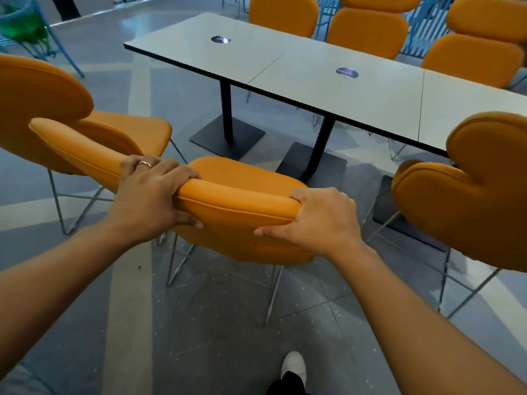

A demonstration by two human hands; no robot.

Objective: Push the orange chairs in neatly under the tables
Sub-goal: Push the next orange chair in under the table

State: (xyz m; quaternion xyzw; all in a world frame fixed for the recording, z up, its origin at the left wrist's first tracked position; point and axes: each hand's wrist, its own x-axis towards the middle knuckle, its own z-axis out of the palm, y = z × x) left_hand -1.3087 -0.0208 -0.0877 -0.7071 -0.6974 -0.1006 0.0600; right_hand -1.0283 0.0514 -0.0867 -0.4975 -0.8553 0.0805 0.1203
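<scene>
An orange chair (242,240) stands on wire legs (273,295) short of the tables (313,92). Its seat (242,172) faces the black table bases (310,166) and is not yet under the tabletop. A person grasps its top pad (236,201) with both hands.

The left hand (151,192), a ring (144,163) on one finger, clamps the pad partway along. Its fingers (182,173) curl over the top and down the far side, and the left thumb (191,222) presses the near face from below. The right hand (322,220) wraps the pad's right end, with fingers (305,195) hooked over the top edge and the right thumb (265,232) laid along the near face. The pad runs between the two grips and juts well past the left hand.

A left chair (42,104) stands just beside the held one, also out from the tables, near their end. A right chair (470,201) sits close on the other side, its back overlapping the table edge in this view. Three far chairs (368,32) line the opposite side of the row. Two round stickers (346,72) mark the gray tops. A white shoe (293,363) shows at the bottom of the frame on the gray tiled floor (214,323). Blue metal frames (422,29) stand behind the far chairs.
</scene>
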